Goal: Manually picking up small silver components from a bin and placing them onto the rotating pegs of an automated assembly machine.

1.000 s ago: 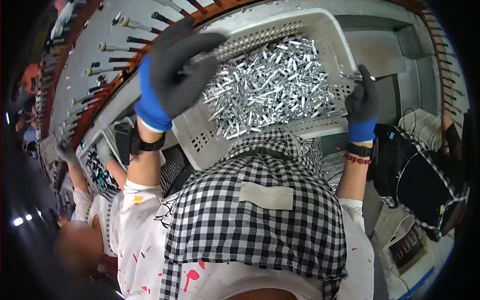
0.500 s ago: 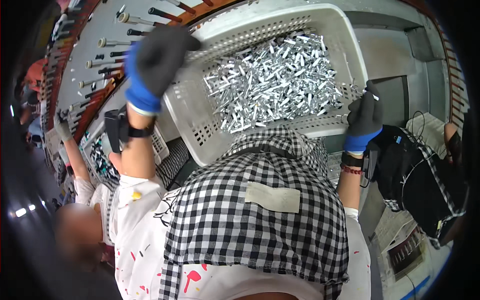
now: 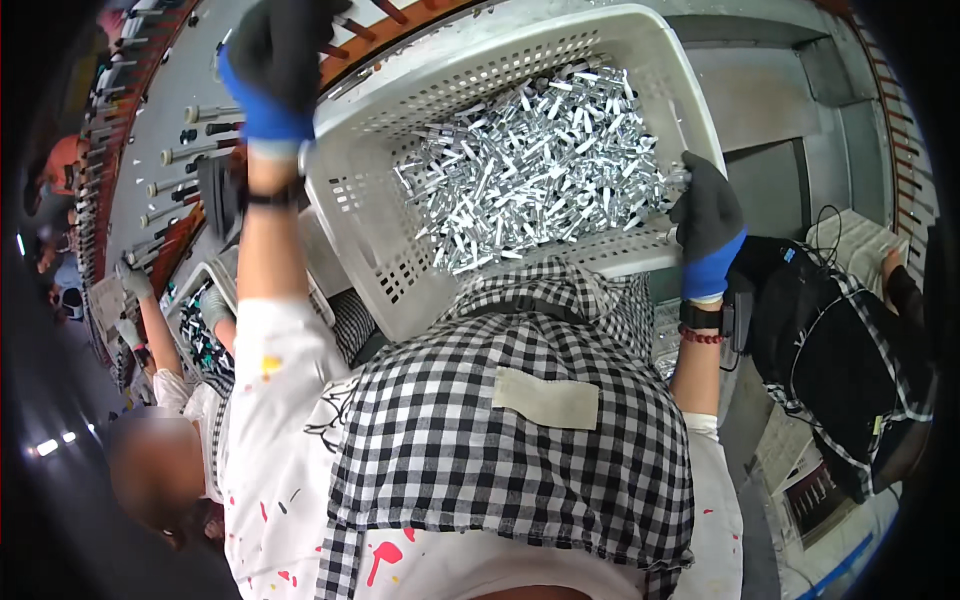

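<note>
My left hand (image 3: 285, 70), in a dark grey glove with a blue cuff, reaches up beside an orange-red rack (image 3: 395, 28). Its fingertips run into the top edge of the view, so its grip is hidden. Gloved the same way, my right hand (image 3: 712, 215) is closed at the right rim of a large light grey perforated basket (image 3: 365, 235). A small shiny piece (image 3: 680, 177) shows at its fingertips. Many small silvery pieces with white tips (image 3: 545, 165) lie heaped in the basket, which rests against my checked apron (image 3: 530, 480).
Rods with pale or dark ends (image 3: 195, 152) line the rack on the left. A co-worker's gloved hand (image 3: 135, 280) is at that rack, near a bin of dark and green parts (image 3: 200, 330). At right lie a black bag (image 3: 830, 350) and a grey metal structure (image 3: 850, 150).
My left hand has moved up and slightly left along the rack. My right hand has lowered a little, its fingers turned toward the basket. The basket appears shifted slightly left in view.
</note>
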### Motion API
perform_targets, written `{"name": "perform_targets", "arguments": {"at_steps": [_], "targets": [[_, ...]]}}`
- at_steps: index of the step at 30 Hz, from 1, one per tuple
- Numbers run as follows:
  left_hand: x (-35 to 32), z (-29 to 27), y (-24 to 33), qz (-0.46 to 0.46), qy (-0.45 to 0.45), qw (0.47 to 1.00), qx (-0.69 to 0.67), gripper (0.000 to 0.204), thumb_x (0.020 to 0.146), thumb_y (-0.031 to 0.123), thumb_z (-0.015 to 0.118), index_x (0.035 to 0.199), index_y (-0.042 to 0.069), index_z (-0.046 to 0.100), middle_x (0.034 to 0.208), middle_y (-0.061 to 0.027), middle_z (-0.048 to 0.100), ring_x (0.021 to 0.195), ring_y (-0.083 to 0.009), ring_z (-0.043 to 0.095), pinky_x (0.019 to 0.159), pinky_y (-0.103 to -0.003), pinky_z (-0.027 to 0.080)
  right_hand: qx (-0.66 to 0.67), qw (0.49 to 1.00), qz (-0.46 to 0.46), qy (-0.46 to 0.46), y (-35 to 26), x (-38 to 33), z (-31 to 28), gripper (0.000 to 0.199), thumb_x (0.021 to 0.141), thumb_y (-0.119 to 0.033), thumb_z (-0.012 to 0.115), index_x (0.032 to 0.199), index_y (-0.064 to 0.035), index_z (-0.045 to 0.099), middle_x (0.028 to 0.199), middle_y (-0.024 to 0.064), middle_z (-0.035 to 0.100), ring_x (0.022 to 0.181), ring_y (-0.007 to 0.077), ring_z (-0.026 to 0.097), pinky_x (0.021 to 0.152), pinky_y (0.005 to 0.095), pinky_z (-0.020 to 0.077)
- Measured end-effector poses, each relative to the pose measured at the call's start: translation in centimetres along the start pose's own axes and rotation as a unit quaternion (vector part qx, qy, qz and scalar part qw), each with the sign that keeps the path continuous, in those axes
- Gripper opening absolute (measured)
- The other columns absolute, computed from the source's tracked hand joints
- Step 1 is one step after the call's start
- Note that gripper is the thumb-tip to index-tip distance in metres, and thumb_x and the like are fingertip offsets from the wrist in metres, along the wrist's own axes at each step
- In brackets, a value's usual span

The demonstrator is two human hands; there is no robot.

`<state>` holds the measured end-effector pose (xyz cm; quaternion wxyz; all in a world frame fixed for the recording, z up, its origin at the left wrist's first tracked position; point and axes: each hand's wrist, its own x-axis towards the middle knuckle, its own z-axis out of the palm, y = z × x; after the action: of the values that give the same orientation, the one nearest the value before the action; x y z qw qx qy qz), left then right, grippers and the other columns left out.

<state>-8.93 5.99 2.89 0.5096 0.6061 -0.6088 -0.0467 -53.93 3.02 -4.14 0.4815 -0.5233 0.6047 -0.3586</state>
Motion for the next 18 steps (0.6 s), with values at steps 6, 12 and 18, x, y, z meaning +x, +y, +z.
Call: {"name": "perform_targets", "arguments": {"at_steps": [6, 12, 18], "targets": [[-2.2, 1.2, 4.4, -0.060, -0.051, 0.997, 0.017, 0.032, 0.107, 0.013, 0.059, 0.135, 0.001, 0.070, 0.134, -0.0141, 0.073, 0.129, -0.0266, 0.066, 0.111, -0.035, 0.049, -0.065, 0.986, 0.036, -0.149, -3.5, 0.9, 2.6, 0.023, 0.104, -0.020, 0.069, 0.116, -0.0036, 0.081, 0.071, -0.0066, 0.061, 0.058, 0.0023, 0.048, 0.052, 0.0233, 0.0357], [5.6, -4.8, -15.6, -0.243, -0.071, 0.800, -0.544, 0.047, 0.113, 0.032, 0.057, 0.145, -0.001, 0.063, 0.135, -0.0162, 0.070, 0.126, -0.0244, 0.065, 0.111, -0.035, 0.049, -0.063, 0.992, -0.060, -0.096, -8.8, -0.7, 3.4, 0.033, 0.112, -0.025, 0.057, 0.130, -0.0042, 0.076, 0.078, -0.0009, 0.065, 0.060, 0.0017, 0.054, 0.053, 0.0226, 0.0363], [1.6, 1.0, -8.3, -0.133, 0.046, 0.985, -0.099, 0.052, 0.114, 0.035, 0.054, 0.094, -0.006, 0.078, 0.088, -0.0129, 0.079, 0.076, -0.0176, 0.071, 0.073, -0.030, 0.052, -0.332, 0.919, -0.042, 0.207, -0.4, -11.7, -17.5, 0.040, 0.114, -0.031, 0.054, 0.137, -0.0024, 0.071, 0.104, 0.0054, 0.078, 0.078, 0.0127, 0.064, 0.069, 0.0311, 0.0520]]}}
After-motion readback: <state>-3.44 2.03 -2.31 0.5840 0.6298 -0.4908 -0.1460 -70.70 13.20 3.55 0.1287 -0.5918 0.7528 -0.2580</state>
